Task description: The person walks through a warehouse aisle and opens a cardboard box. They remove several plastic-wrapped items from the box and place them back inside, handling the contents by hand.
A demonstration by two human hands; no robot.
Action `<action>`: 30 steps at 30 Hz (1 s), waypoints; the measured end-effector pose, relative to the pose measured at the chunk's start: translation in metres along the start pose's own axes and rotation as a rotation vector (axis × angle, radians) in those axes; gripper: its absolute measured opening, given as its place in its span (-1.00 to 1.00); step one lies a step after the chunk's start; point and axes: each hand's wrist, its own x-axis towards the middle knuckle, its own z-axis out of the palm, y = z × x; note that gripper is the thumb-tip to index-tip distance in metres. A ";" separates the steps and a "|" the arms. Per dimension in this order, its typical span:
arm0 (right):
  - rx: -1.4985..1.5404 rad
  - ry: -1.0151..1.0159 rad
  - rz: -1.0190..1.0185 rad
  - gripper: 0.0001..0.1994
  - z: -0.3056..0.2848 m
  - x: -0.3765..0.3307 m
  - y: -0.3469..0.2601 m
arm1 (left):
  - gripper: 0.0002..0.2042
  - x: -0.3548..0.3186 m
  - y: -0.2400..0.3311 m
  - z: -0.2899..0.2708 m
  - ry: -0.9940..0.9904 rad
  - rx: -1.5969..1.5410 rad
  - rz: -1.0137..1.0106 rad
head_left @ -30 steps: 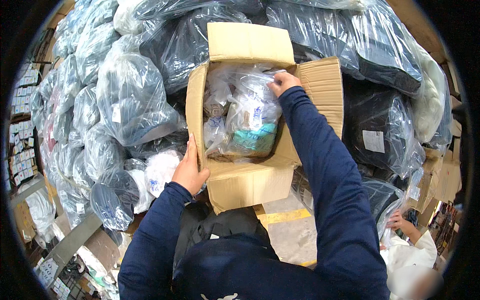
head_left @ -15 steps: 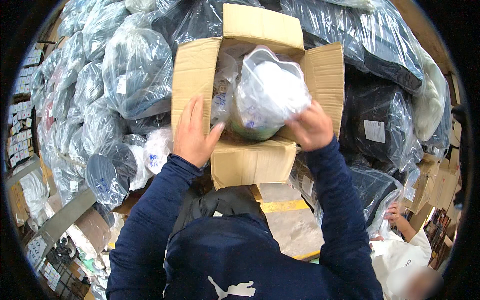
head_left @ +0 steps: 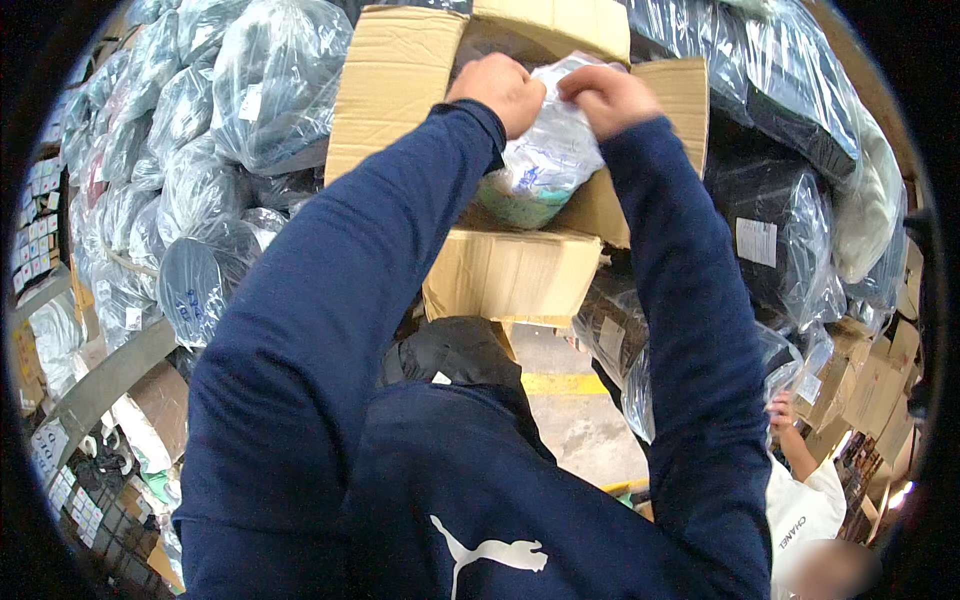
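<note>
Hands first: I see left hand (head_left: 497, 90) and right hand (head_left: 608, 98) both clenched on the plastic bag (head_left: 545, 160) (clear, stuffed) above the cardboard box (head_left: 510, 270).

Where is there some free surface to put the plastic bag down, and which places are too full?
Free: the bare floor with the yellow line, below the open cardboard box. Crowded: bagged bundles pile up on the left, dark wrapped bales on the right. Both hands, left and right, grip the clear bag over the box.
</note>
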 end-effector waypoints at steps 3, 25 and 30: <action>-0.163 -0.505 0.130 -0.78 0.015 0.019 0.006 | -0.62 -0.006 0.008 0.002 0.010 -0.019 0.023; -0.143 -0.211 0.032 -0.82 0.093 -0.112 0.072 | -0.68 -0.156 0.036 0.058 -0.032 -0.097 0.149; -0.475 -0.617 0.115 -0.69 0.075 -0.080 0.071 | -0.62 -0.133 -0.006 0.025 -0.027 -0.309 0.038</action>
